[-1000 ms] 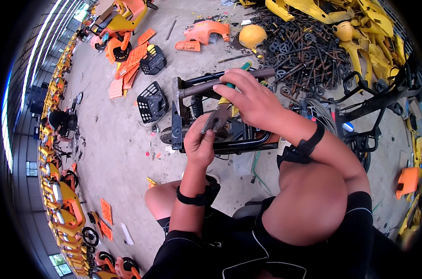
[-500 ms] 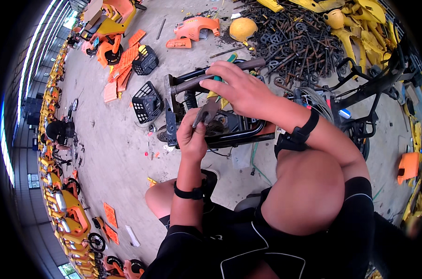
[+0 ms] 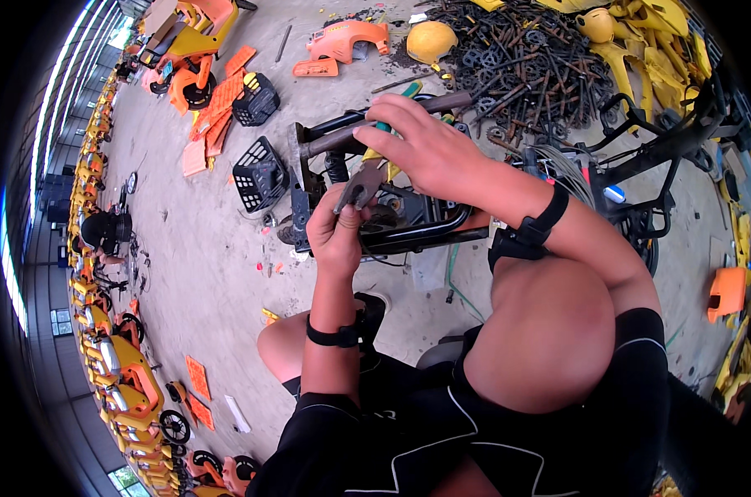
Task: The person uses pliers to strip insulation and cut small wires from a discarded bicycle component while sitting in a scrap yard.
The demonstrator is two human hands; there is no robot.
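My right hand (image 3: pixel 433 153) is closed round the yellow-and-green handles of a pair of pliers (image 3: pixel 364 184), their worn metal jaws pointing down and left. Right at those jaws, my left hand (image 3: pixel 334 238) is pinched, thumb up against them; whatever lies between its fingers is too small or hidden. Beneath both hands stands a black scooter frame (image 3: pixel 425 241) with tubes and a spring. Across its far side lies a rusty bar (image 3: pixel 330 143), partly covered by my right hand.
Black plastic baskets (image 3: pixel 260 176) and orange panels (image 3: pixel 218 120) lie on the floor ahead to the left. A heap of dark metal parts (image 3: pixel 524 66) is at the far right, beside yellow body panels (image 3: pixel 640 66). Another black frame (image 3: pixel 665 157) stands right. Scooters (image 3: pixel 123 373) line the left.
The pliers and my left hand have shifted slightly left, and the jaws look turned a little. My right hand stays on the handles.
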